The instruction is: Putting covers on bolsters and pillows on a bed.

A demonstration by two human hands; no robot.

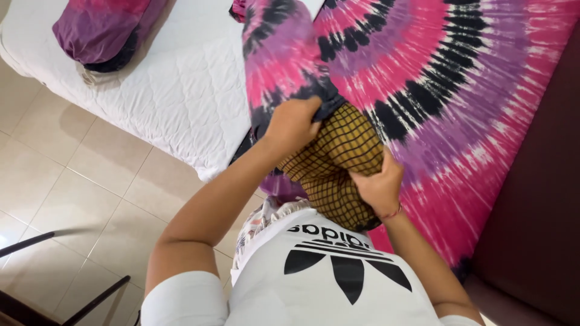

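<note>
A yellow pillow with a black grid pattern (341, 160) is pressed against my body, partly pushed into a tie-dye pillowcase (281, 57) of pink, purple and black. My left hand (293, 121) grips the open edge of the pillowcase over the pillow's top. Lower down, my right hand (377, 184) clutches the pillow's side. The rest of the pillowcase hangs up and away from me over the bed.
A matching tie-dye sheet (459, 90) covers the bed on the right. A bare white quilted mattress (181, 90) lies to the left with a covered tie-dye pillow (99, 27) on it. Beige floor tiles (78, 181) and dark chair legs (36, 290) are at lower left.
</note>
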